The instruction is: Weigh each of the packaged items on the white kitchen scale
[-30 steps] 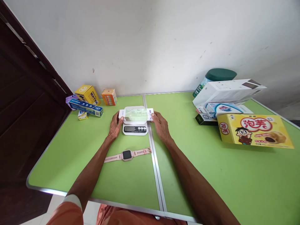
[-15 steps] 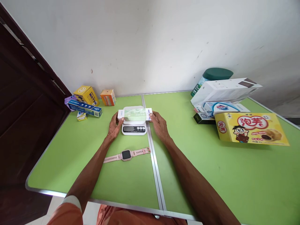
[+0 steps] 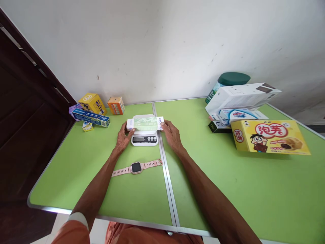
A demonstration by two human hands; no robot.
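Note:
A long white and pale-green box (image 3: pixel 145 124) lies crosswise over the platform of a white digital kitchen scale (image 3: pixel 144 144). My left hand (image 3: pixel 124 136) grips the box's left end, thumb at the front. At the other end, my right hand (image 3: pixel 171 134) holds it the same way. I cannot tell whether the box rests on the platform or is just above it. The scale's dark display and round buttons face me. Nearer to me, a pink-strapped smartwatch (image 3: pixel 136 167) lies stretched out on the green table (image 3: pixel 137 200).
To the left stand a yellow box (image 3: pixel 92 102), a blue toothpaste-like box (image 3: pixel 91 117), a small yellow-white box (image 3: pixel 87 126) and an orange box (image 3: pixel 116 105). Right, a yellow snack box (image 3: pixel 271 137), white boxes (image 3: pixel 241 98) and a green-lidded container (image 3: pixel 233 78) are piled by the wall.
The view has shifted very slightly. Both hands stay at the ends of the box over the scale, with hardly any movement.

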